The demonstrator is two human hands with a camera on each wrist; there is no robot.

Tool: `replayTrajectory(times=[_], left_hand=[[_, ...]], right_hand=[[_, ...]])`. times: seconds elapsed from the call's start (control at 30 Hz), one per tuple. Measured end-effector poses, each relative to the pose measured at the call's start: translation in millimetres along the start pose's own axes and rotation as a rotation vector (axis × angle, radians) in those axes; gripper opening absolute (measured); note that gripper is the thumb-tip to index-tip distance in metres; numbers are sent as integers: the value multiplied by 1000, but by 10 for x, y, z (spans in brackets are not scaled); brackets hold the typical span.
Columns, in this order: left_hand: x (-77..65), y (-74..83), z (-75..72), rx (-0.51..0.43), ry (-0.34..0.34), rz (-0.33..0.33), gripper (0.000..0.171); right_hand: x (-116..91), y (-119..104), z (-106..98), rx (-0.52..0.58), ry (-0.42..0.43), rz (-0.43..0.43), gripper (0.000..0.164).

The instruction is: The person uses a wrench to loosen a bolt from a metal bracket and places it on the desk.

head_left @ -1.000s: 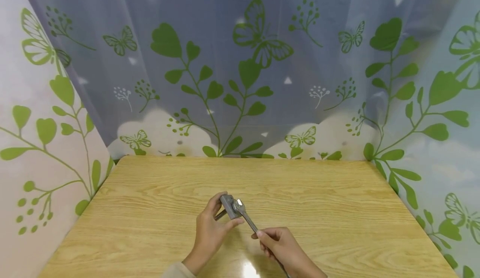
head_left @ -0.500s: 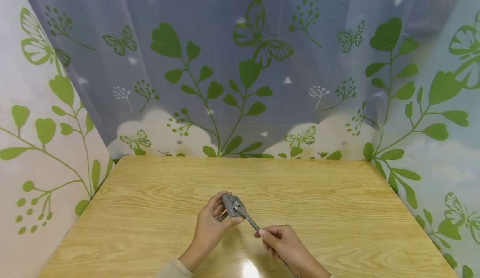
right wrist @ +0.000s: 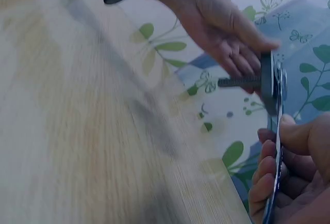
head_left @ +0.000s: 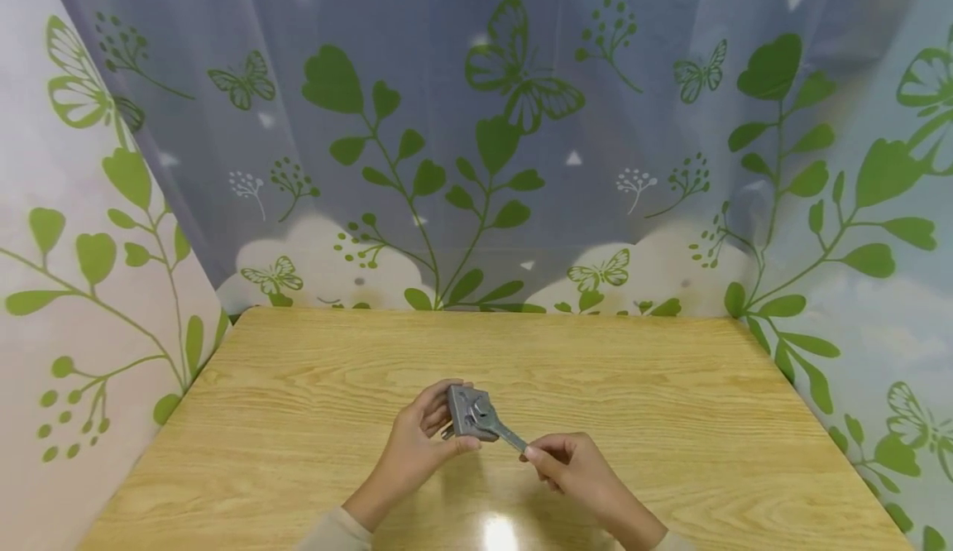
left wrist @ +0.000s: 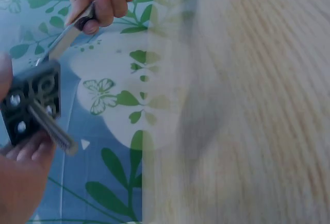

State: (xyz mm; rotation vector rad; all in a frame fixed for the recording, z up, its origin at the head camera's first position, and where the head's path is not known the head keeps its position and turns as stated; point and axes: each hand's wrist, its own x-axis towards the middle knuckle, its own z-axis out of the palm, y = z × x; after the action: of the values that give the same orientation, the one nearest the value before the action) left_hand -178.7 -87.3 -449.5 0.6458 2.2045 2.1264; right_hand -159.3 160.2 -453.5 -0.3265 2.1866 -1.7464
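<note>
My left hand (head_left: 413, 445) grips a square grey block (head_left: 458, 412) by its edges, above the table. A bolt runs through the block; its threaded shank (left wrist: 54, 126) sticks out of the back, plain in the left wrist view. On the front, the head of a metal wrench (head_left: 510, 438) sits at the bolt's hex head (head_left: 481, 408). My right hand (head_left: 579, 470) pinches the wrench handle between thumb and curled fingers. In the right wrist view the wrench lies nearly edge-on along the block's face. The handle's far end is hidden by the right hand in the head view.
A wood-grain table (head_left: 313, 369) lies beneath both hands. Curtains (head_left: 417, 162) printed with green leaves and butterflies enclose its back and sides. A bright light reflection shows on the table's near part.
The block has turned so its front face shows more to the head camera. My right hand has moved slightly right and up, with the wrench still at the bolt head.
</note>
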Motion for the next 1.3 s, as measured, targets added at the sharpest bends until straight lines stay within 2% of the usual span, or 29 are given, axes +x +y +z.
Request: replayTrajectory(times=[0.13,0.37,0.5,0.6,0.73,0.93,1.1,1.3], left_hand=[[4,40,-54,-49,-134,4,75],[11,60,-80,-111,-394,3,71],[10,46,-72,-160,-529,9,73],[13,39,-52,-183,-600,13,72],[16,33,-31,-202,-631,16,70],[9,31,-27,-198,-644,11,70],[5,-6,-24,-188,-652,5,71],[-18,-79,-77,-154,-596,-37,72]], right_hand=[[66,12,-180,-107,-19,-87,30],[224,-77,-480,-298,-92,-164,19],[321,-168,-595,-424,-180,-313,13],[391,-248,-650,-503,-228,-439,12],[450,-349,-676,-567,-267,-510,13],[460,-387,-668,-557,-289,-499,12],[439,-310,-663,-536,-285,-421,12],[391,-145,-717,-492,-248,-317,15]])
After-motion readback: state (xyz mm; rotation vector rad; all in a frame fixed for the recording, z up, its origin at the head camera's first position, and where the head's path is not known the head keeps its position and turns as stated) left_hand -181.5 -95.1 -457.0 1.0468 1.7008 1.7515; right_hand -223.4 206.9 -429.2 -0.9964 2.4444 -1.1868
